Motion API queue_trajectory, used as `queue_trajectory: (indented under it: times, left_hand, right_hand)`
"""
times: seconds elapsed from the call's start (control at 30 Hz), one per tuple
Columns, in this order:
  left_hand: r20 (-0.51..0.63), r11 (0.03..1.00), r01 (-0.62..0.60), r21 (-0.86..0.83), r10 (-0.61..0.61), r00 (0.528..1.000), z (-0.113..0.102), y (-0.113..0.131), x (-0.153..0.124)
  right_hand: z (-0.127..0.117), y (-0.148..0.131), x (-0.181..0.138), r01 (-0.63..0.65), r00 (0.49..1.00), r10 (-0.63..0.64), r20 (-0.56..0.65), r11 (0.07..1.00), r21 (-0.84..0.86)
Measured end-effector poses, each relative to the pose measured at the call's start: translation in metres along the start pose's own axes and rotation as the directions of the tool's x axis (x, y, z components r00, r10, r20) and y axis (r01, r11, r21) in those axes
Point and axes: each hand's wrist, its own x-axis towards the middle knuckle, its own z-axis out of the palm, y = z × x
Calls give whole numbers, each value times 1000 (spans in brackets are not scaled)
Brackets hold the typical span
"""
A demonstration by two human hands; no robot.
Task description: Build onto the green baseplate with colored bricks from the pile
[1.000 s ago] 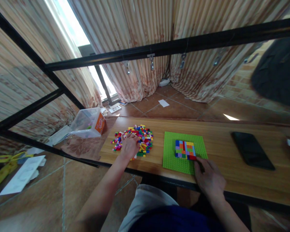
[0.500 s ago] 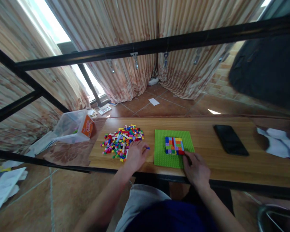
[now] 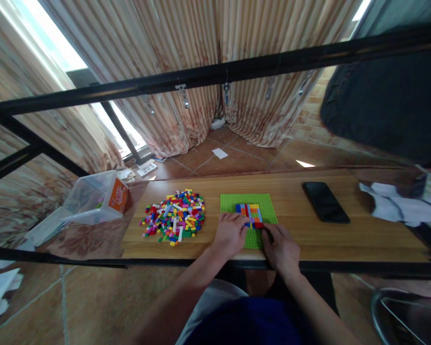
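A green baseplate point(image 3: 267, 203) lies on the wooden table, bearing a flat patch of multicoloured building bricks point(image 3: 249, 209). My left hand point(image 3: 231, 234) is over the plate's left side, its fingers closed at the near edge of the patch on a small blue building brick point(image 3: 248, 224), mostly covered by the fingertips. From the right, my right hand point(image 3: 282, 247) has thumb and forefinger closed at the end of a red building brick point(image 3: 258, 225) at the patch's near right corner. To the left spreads a pile of loose bricks point(image 3: 177, 215) in many colours.
A black phone point(image 3: 325, 202) lies right of the plate, with crumpled white papers point(image 3: 398, 203) beyond it. Off the table's left end stands a clear plastic box point(image 3: 89, 196) with an orange label. A black metal bar point(image 3: 201, 76) crosses ahead, before the curtains.
My left hand has moved right from beside the brick pile to the plate, carrying the blue brick to the patch's near edge. My right hand stays at the red brick. The view has shifted slightly.
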Motion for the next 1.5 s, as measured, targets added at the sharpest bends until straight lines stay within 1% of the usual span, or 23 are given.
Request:
queue_trajectory:
  times: [0.2, 0.33, 0.47, 0.57, 0.67, 0.87, 0.97, 1.1, 1.2, 1.37, 1.43, 1.5]
  left_hand:
    - [12, 998, -24, 60, 24, 1000, 16, 4, 12]
    - [14, 994, -53, 90, 52, 999, 20, 1, 15]
    - [-12, 992, -61, 109, 62, 998, 22, 0, 15]
    - [-64, 993, -34, 116, 42, 997, 26, 2, 13]
    - [-146, 995, 22, 101, -8, 989, 32, 6, 10]
    - [-314, 993, 115, 16, -104, 944, 45, 13, 3]
    - [-350, 992, 122, -12, -119, 929, 48, 15, 2]
    - [-341, 994, 106, -32, -110, 934, 47, 13, 2]
    - [-324, 994, 96, -43, -105, 940, 45, 12, 2]
    - [-308, 992, 111, -57, -123, 943, 44, 12, 0]
    - [-303, 993, 110, -49, -120, 945, 44, 12, 0]
    - [-301, 993, 112, -37, -118, 946, 43, 12, -1]
  right_hand:
    - [-3, -2, 1, -18, 999, 17, 28, 999, 27]
    - [-4, -4, 2, -20, 1000, 20, 20, 1000, 21]
    - [-3, -3, 1, -25, 999, 24, 25, 999, 28]
    - [-2, -2, 1, -13, 1000, 12, 22, 999, 32]
    - [-1, -1, 1, -13, 1000, 12, 15, 1000, 24]
    - [-1, -2, 1, 0, 1000, 0, -1, 1000, 15]
    - [-1, -2, 1, -9, 1000, 9, 2, 1000, 19]
    - [0, -2, 1, -25, 999, 25, 21, 999, 29]
    - [-1, -2, 1, -59, 998, 57, 29, 996, 71]
    - [-10, -1, 5, -156, 988, 156, 20, 948, 279]
    - [-14, -3, 8, -145, 989, 146, 21, 930, 338]
    - [-15, -5, 13, -91, 996, 83, 40, 932, 350]
